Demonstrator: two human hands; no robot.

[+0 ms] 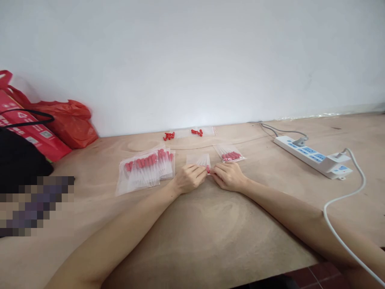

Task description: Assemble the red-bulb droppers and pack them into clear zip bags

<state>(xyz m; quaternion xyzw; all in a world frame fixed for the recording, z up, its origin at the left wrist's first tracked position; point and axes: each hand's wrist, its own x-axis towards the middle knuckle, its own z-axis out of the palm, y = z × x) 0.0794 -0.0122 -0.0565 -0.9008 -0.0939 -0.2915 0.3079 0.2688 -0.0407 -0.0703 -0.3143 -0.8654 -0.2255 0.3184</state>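
A small clear plastic bag (198,159) lies on the table in front of me, with slim clear pieces and a red end showing inside. My left hand (190,178) is closed on its near left edge. My right hand (229,176) pinches the same near edge from the right, its fingertips close to the left ones. Fingers cover much of that edge. Left of my hands lies an overlapping row of filled bags (146,168) holding red-ended, clear, pointed pieces. Just beyond my right hand is another filled bag (230,153).
Loose red pieces (169,136) and more red pieces (197,132) on clear plastic lie by the wall. A white power strip (300,150) with a white cable (327,216) is on the right. Red bags (66,120) and a black bag (21,160) stand left.
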